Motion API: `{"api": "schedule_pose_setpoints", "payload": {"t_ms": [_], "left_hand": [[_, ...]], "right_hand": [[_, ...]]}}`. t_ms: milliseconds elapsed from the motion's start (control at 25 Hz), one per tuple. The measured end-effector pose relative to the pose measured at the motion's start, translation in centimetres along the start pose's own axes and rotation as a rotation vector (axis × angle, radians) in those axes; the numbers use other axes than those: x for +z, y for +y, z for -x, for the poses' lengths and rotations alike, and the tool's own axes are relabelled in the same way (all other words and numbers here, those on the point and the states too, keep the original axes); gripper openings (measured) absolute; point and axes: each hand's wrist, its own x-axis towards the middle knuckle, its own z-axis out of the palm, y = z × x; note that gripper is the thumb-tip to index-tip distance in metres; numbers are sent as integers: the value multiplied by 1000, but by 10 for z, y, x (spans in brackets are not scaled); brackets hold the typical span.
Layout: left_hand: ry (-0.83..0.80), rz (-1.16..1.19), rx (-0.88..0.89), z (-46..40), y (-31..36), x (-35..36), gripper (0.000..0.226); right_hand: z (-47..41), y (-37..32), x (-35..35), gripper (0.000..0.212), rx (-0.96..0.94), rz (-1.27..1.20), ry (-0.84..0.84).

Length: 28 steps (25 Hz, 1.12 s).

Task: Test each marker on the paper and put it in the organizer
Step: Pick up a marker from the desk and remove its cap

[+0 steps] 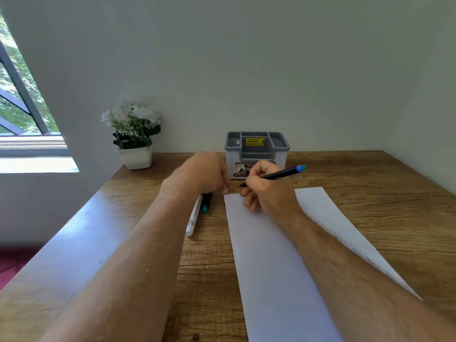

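My right hand (265, 191) grips a black marker (283, 173) with a blue-green end, held in a writing grip above the far edge of the white paper (276, 255). The tip end is hidden by my fingers. My left hand (204, 172) is curled, knuckles up, just left of the paper's far corner; whether it holds a cap is hidden. Under my left wrist lie a white marker (193, 219) and a dark marker with a teal end (206, 204). The grey-and-white organizer (256, 149) stands behind both hands against the wall.
A potted white-flower plant (134, 134) stands at the back left of the wooden desk (370, 193). A window is at far left. The desk's left edge runs diagonally beside my left forearm.
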Motion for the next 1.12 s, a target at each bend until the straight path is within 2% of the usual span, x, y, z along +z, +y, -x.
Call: {"api": "schedule_pose_setpoints", "payload": {"t_ms": [80,280,480,640,880,1120], "left_hand": [[-56,-19,2,-5,-1,3,18],[-22,-1,15,-9,-11,9,17],[23,-8,-4,-12,-11,16,14],[17,-23,-16,-13,-9,16,21],[31,-64,-41,-16,-6,19,34],[56,-111,-44,-18,-5,21,34]], "right_hand": [[-2,3,2,16,27,103,-17],[-11,8,7,23,-48,345,-78],[-15,12,11,26,-93,375,-98],[-18,13,14,27,-110,401,-96],[-19,12,15,26,-69,431,-104],[-17,10,17,31,-54,449,-104]]}}
